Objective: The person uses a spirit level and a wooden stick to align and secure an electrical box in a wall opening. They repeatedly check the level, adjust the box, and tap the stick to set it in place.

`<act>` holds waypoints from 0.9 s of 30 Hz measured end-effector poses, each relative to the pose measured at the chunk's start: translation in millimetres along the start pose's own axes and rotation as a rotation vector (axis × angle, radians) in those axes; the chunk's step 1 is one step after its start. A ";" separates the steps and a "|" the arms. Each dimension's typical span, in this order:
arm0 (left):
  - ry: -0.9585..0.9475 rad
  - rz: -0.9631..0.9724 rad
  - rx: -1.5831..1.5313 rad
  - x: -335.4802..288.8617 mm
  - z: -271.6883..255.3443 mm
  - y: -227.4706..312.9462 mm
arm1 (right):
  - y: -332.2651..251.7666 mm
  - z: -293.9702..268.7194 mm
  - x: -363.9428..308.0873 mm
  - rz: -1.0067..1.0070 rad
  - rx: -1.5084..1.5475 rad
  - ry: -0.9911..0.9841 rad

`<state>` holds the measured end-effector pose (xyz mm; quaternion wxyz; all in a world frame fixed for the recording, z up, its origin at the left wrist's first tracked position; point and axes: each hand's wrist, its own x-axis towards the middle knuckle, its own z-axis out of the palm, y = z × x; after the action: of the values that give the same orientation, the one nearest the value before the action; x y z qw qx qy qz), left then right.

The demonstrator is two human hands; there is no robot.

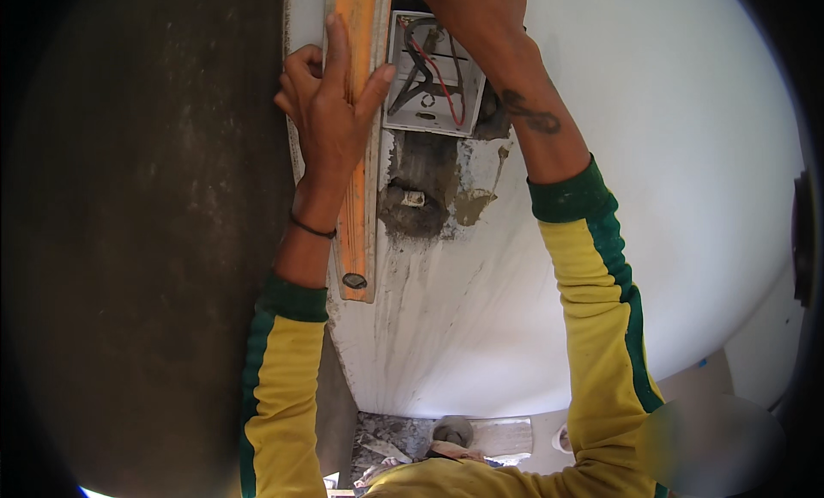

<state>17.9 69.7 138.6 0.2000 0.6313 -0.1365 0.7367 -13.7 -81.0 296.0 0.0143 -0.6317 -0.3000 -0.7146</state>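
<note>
My left hand [329, 105] grips a long orange spirit level [354, 232], pressing it lengthwise along the wall's edge. Its index finger stretches along the level while the thumb reaches over the right side, close to a white electrical box [427, 130]. Set into the wall, the box has black cables [415, 81] and a red wire [454, 107] inside. At the top edge, my right hand [477, 7] is over the box's upper right corner; its fingers are cut off or hidden, so what it touches does not show.
Below the box is a rough chipped patch [471, 208] of wall with a short pipe stub [413, 198]. White wall [661, 180] spreads to the right; a dark grey surface [146, 223] lies left. Rubble [382, 434] covers part of the floor below.
</note>
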 end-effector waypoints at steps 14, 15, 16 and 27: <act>0.008 -0.001 0.000 -3.3 2.1 2.0 | -1.2 -1.1 4.2 0.097 -0.026 -0.066; 0.011 0.003 0.002 -2.9 3.2 2.0 | 0.5 0.4 2.7 0.070 -0.051 -0.104; 0.011 0.004 0.011 -3.2 0.7 0.2 | -3.4 1.7 1.2 0.043 -0.067 -0.144; 0.012 -0.051 0.109 -0.4 -7.8 3.0 | -83.3 -64.2 -175.5 0.291 0.394 0.003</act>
<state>9.7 70.6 137.1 0.1850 0.6401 -0.0788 0.7415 -69.1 -104.3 100.4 0.2405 -0.6521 -0.3395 -0.6338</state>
